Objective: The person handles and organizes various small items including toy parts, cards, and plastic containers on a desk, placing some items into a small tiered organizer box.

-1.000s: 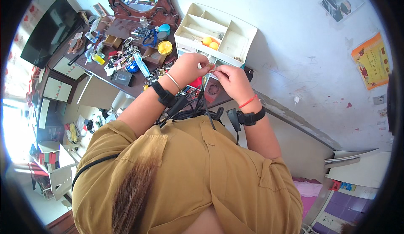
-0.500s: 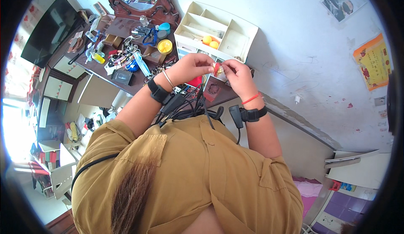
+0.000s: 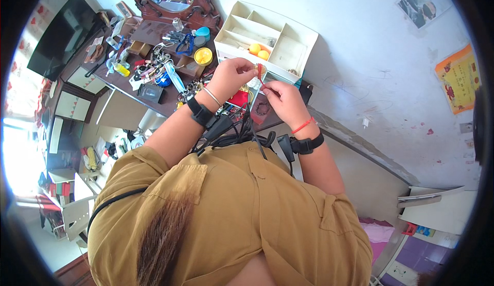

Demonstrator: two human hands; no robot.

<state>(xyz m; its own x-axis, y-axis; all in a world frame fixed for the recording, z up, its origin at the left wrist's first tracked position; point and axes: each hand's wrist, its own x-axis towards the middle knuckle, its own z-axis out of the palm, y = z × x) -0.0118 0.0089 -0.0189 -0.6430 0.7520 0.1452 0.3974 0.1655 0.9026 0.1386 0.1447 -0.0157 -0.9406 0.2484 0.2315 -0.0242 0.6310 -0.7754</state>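
Above the front of the cluttered dark table, both my hands are raised close together. My left hand pinches the upper part of a thin red cord, thumb against fingertips. A small pale-gold bit shows beside the cord, too small to make out. My right hand sits lower and to the right, its thumb and forefinger closed on the cord's lower end. Just beyond my hands stands a white compartment organizer. Below them lies a reddish box with a dark beaded bracelet on it.
Two orange balls lie in the organizer. To the left spread a round yellow container, a blue face mask, a black box and several small items. Black cables bunch against my shirt. A wall rises on the right.
My right hand has moved down and slightly left, away from the left fingertips. The red cord, bunched between my fingers before, now shows stretched out between both hands.
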